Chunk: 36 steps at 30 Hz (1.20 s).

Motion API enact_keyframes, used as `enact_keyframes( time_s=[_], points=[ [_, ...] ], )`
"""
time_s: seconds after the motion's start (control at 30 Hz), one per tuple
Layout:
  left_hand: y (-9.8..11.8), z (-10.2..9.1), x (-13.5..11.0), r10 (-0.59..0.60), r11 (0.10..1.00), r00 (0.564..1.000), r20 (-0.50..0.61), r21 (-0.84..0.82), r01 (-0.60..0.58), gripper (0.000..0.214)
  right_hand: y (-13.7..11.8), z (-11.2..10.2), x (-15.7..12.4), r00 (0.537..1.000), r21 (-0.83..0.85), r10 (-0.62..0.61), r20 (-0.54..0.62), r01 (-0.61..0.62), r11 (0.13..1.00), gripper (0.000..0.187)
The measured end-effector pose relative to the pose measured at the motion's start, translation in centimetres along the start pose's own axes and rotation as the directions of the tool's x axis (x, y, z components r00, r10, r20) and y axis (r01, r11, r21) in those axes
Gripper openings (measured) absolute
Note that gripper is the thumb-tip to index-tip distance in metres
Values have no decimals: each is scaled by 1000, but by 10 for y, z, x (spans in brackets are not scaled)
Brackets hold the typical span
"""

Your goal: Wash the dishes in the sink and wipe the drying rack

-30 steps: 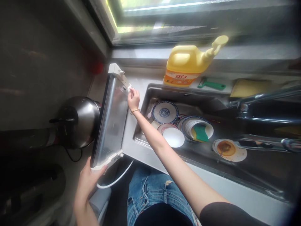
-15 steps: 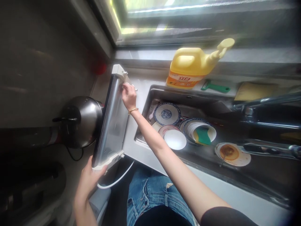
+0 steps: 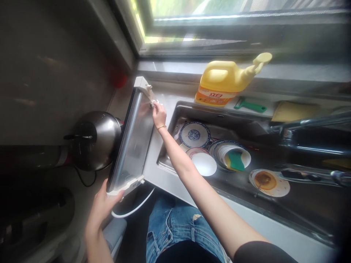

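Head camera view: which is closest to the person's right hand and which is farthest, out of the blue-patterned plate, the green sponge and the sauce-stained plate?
From the right hand, at the white-framed panel's far corner:
1. Blue-patterned plate, at the left end of the sink.
2. Green sponge, mid-sink on the stacked plates.
3. Sauce-stained plate, farther right.

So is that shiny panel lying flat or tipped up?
Tipped up: the panel leans on its long edge, left hand gripping its near end, right hand touching its far corner.
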State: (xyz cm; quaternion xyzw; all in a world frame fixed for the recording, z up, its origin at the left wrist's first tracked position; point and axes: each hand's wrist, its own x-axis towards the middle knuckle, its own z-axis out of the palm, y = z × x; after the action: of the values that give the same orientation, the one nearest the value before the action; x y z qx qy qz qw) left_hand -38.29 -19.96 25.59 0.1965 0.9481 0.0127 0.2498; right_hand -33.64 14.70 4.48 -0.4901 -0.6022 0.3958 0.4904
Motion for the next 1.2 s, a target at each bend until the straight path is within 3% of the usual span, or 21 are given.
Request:
enact_keyframes(
  time_s=[0.07,0.13,0.27,0.37,0.43,0.53,0.67,0.77,0.9,0.97,1.03,1.13,1.17,1.2],
  points=[
    [0,0,1,23,1000,1000,-5,16,-23,84,0,-6,-4,998,52,57,-22,-56,997,31],
    [-1,0,1,51,998,999,-6,31,-51,83,-12,-12,-5,996,112,43,-84,-34,993,30],
    [-4,2,0,64,997,998,-7,54,-64,80,-52,-15,10,977,120,-189,-103,201,972,27],
    [-4,2,0,46,998,999,-4,47,-46,78,-67,-8,21,970,73,-243,-24,244,967,30],
    [-4,2,0,33,998,999,-21,49,-31,80,-62,-2,20,984,65,-179,-3,179,982,30],
    [-2,2,-1,45,998,999,-18,51,-44,80,-38,1,5,998,99,47,40,-51,994,27],
    [4,9,-7,113,993,994,-2,47,-113,69,3,-15,-29,960,208,264,96,-279,938,19],
    [12,17,-17,154,986,988,-31,68,-151,66,20,-48,-54,912,418,396,102,-401,815,18],
    [28,23,-30,181,972,983,31,144,-184,45,26,-120,-83,793,739,532,298,-544,397,29],
    [35,28,-32,233,943,971,49,235,-237,41,26,-158,-99,763,779,541,354,-561,281,24],
    [40,42,-28,356,887,931,80,283,-364,47,26,-194,-116,743,780,569,353,-569,260,16],
    [42,80,-19,603,751,781,164,214,-625,78,27,-240,-143,716,773,639,282,-564,291,13],
    [42,95,-16,643,723,743,185,173,-669,84,29,-254,-152,713,769,657,245,-556,316,14],
    [42,108,-13,657,718,734,174,154,-679,86,30,-269,-161,713,759,671,205,-548,350,15]
  ],
)
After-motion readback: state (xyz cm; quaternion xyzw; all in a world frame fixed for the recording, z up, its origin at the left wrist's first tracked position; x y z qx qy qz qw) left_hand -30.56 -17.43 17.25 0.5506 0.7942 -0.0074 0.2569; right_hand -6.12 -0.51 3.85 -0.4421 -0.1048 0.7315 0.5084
